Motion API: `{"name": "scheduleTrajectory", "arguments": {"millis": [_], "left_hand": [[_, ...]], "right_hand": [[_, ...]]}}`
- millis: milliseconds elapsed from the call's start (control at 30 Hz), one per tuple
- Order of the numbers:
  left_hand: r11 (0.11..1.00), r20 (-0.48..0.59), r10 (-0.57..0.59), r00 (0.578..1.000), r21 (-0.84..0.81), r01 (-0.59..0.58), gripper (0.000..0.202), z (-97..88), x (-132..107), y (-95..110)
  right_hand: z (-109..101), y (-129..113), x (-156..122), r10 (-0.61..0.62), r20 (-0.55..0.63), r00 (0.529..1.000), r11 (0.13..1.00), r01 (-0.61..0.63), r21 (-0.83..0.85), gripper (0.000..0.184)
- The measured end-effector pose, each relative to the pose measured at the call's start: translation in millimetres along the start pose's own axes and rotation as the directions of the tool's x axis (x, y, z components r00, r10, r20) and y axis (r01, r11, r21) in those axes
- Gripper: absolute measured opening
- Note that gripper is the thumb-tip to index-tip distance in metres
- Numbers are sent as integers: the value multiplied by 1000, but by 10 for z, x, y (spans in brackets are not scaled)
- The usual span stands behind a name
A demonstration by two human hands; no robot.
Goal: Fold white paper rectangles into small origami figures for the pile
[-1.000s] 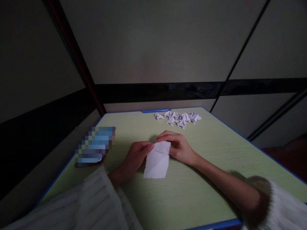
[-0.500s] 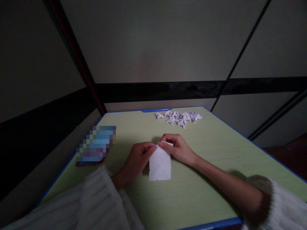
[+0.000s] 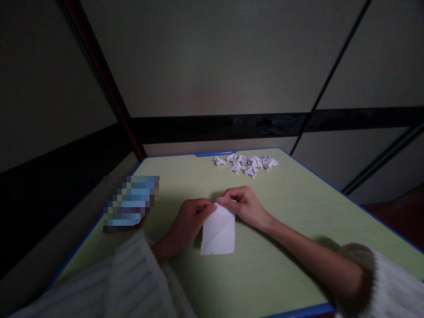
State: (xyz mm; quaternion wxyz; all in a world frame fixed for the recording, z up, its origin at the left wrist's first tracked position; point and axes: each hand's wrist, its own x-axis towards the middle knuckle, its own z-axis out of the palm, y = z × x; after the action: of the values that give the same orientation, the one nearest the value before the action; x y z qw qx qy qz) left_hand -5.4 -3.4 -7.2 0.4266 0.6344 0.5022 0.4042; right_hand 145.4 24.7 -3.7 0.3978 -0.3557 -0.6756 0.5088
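Observation:
A small white sheet of paper (image 3: 218, 233) hangs between my two hands over the middle of the table, its left edge slightly ragged and a faint diagonal crease across it. My left hand (image 3: 192, 220) pinches its top edge near the left corner with thumb and forefinger. On the other side, my right hand (image 3: 244, 204) grips the top edge toward the right corner, thumb on the near face. Both thumb tips almost meet at the top of the sheet. The fingers behind the paper are partly hidden.
Several folded white paper figures (image 3: 254, 163) sit in a cluster at the table's far side. A flat, blurred-out object with a red edge (image 3: 132, 205) lies at the left. The pale green table (image 3: 285, 278) has a blue rim, and dark-striped panels (image 3: 218, 126) stand behind it.
The lower part of the paper has swung slightly left and toward me, and its right top corner is now more covered by my right hand. Both hands keep their pinch.

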Motion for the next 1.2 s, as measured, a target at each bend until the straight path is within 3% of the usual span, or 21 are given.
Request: {"name": "scheduleTrajectory", "arguments": {"millis": [167,300,400,533,667,800,1033,1200], "left_hand": [[998,-97,-28,995,-58,23,26,-5,17,46],[979,-134,-96,986,-193,69,27,-13,19,49],[958,-125,-129,984,-272,91,26,-12,10,39],[949,-92,-130,987,-299,97,27,-2,2,32],[951,-38,-110,993,-295,94,30,7,6,13],[938,-36,-151,988,-320,132,31,13,-2,13],[938,-13,-193,981,-295,181,31,12,-12,29],[933,-92,-215,972,-314,176,32,-7,14,15]], "right_hand": [[-68,7,56,38,-117,992,995,-26,100,25],[-123,-10,80,102,-171,980,941,-39,337,23],[-147,-10,87,166,-111,980,841,-81,535,19],[-154,11,86,220,60,974,724,-204,659,16],[-139,17,70,212,212,954,680,-300,669,16],[-133,-3,46,187,300,936,722,-338,604,14],[-138,-14,21,175,336,925,777,-340,531,10],[-130,-6,30,103,278,955,798,-246,550,12]]}}
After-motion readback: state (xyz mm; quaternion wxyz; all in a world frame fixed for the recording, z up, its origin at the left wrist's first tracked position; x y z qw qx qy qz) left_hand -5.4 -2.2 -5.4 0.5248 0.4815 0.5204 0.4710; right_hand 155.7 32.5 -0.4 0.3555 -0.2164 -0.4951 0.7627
